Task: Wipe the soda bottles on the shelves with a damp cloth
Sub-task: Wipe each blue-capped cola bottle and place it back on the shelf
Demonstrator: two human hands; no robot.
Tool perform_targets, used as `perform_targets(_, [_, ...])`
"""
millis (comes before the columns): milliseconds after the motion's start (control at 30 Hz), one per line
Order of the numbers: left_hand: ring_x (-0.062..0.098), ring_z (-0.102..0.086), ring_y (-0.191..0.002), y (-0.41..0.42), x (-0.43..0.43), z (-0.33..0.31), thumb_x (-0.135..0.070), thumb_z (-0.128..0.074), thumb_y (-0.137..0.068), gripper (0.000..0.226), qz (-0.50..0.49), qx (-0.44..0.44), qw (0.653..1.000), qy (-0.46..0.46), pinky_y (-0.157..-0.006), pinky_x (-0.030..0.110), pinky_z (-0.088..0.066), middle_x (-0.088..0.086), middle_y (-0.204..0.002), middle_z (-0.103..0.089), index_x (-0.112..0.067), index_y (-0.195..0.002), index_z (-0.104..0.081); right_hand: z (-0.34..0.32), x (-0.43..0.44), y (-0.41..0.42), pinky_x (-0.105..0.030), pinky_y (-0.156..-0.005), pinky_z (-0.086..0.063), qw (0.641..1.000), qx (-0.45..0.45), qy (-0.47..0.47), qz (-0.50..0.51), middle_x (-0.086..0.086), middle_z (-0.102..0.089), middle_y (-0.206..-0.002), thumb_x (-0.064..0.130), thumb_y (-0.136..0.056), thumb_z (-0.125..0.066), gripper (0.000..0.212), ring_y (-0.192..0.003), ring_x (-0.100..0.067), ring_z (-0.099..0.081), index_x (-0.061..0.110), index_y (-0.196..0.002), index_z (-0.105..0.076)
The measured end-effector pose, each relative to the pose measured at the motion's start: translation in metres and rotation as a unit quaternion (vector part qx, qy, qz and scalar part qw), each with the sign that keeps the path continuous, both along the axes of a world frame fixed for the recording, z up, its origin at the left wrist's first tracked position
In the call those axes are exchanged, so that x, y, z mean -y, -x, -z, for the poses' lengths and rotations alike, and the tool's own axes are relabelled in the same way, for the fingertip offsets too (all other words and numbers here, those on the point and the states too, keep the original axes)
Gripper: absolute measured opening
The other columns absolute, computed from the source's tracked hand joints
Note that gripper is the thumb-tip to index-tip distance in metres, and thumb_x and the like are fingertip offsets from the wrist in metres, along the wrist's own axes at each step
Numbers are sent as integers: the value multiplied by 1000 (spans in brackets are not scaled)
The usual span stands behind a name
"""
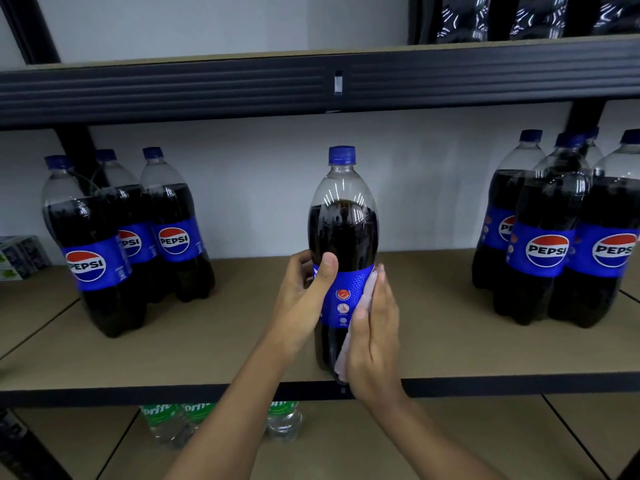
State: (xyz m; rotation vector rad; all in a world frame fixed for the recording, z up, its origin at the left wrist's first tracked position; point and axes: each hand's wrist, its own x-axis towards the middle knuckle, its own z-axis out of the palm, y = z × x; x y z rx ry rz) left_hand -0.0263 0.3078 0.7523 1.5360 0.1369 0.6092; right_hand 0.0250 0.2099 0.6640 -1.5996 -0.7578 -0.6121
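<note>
1. Head view: one bottle (343, 230) stands upright at the front middle of the shelf (450, 341), well apart from the left bottles (138, 237) and the right bottles (554, 244).
2. Left hand (304, 292) grips it at the top of the label. The thumb lies across the front and the fingers curl round the far side, so that hand is the anchor.
3. Right hand (375, 337) is flat with straight fingers, pressing the cloth (367, 289) against the bottle's right side. Pale cloth peeks out above the fingertips and again below the palm, near the base.
4. My read of the step: it is wiping the side wall, label height down to the foot.
5. To do it well, hold the left grip firm. The bottle sits close to the shelf's front edge, so a sideways push from the cloth could tip or slide it off.
6. Press with the whole palm, not just the fingertips, so the cloth meets the curve evenly.
7. Better to turn the bottle with the left hand under the cloth than to chase round it. The back is out of sight from here.
8. The clear shoulder and the blue cap show no cloth on them, so I judge those parts are yet to be covered.
9. Go gently over the label, since damp cloth can lift its edge.
10. Plenty remains, I'd say: both side groups and the green-labelled bottles (166, 420) on the shelf below.
</note>
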Motion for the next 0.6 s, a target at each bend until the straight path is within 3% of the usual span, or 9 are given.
perform_targets(100, [-1, -72, -97, 1, 1, -1, -62, -60, -78, 69, 2, -2, 1000, 7, -73, 14, -55, 0, -123, -69, -16, -130, -57, -26, -3, 2, -28, -126, -13, 1000, 4, -17, -4, 37, -6, -163, 38, -109, -21, 53, -156, -3, -11, 62, -152, -1])
perform_targets(167, [1, -71, -103, 2, 1, 0, -75, -63, -81, 75, -14, -2, 1000, 6, -81, 17, -56, -2, -123, -69, -18, -130, -56, -60, -6, 0, -22, -125, -10, 999, 12, -40, -24, 44, -6, -158, 34, -109, -23, 50, -154, 2, -9, 61, -150, -8])
perform_targets(267, [1, -67, -110, 1, -1, 3, -79, -63, -81, 73, -31, -12, 999, 1, -93, 24, -53, -8, -122, -67, -23, -126, -52, -113, -7, -12, -22, -124, -17, 997, 15, -67, -32, 29, -28, -158, 24, -112, -29, 45, -151, 3, -22, 39, -154, -31])
perform_targets(367, [0, -70, -102, 2, -1, 1, -67, -58, -76, 68, -18, -9, 1000, 13, -87, 21, -54, -8, -117, -69, -20, -125, -51, -129, -8, -17, -25, -122, -24, 996, 26, -75, -41, 12, -40, -156, 17, -112, -32, 44, -149, -3, -31, 17, -154, -43])
perform_targets(433, [6, -70, -104, 1, 0, 2, -60, -59, -76, 68, -8, 1, 999, 33, -86, 21, -57, -1, -119, -70, -14, -126, -52, -110, -8, -13, -23, -124, -19, 996, 43, -73, -28, 21, -30, -161, 21, -112, -29, 47, -153, -3, -24, 26, -158, -32])
perform_targets(500, [12, -70, -108, 1, 1, 4, -61, -59, -77, 70, -5, 3, 999, 54, -89, 25, -58, 4, -122, -70, -11, -126, -53, -75, -6, -4, -25, -126, -14, 997, 52, -56, -21, 35, -14, -162, 26, -111, -25, 54, -155, -3, -15, 49, -158, -12])
perform_targets(600, [9, -71, -109, -1, 0, 5, -68, -53, -78, 68, -2, -11, 999, 43, -88, 22, -56, -1, -122, -71, -17, -123, -56, -21, 2, 5, -39, -128, -19, 999, 7, -32, -36, 34, -10, -164, 36, -109, -25, 56, -156, -5, -14, 65, -152, -3])
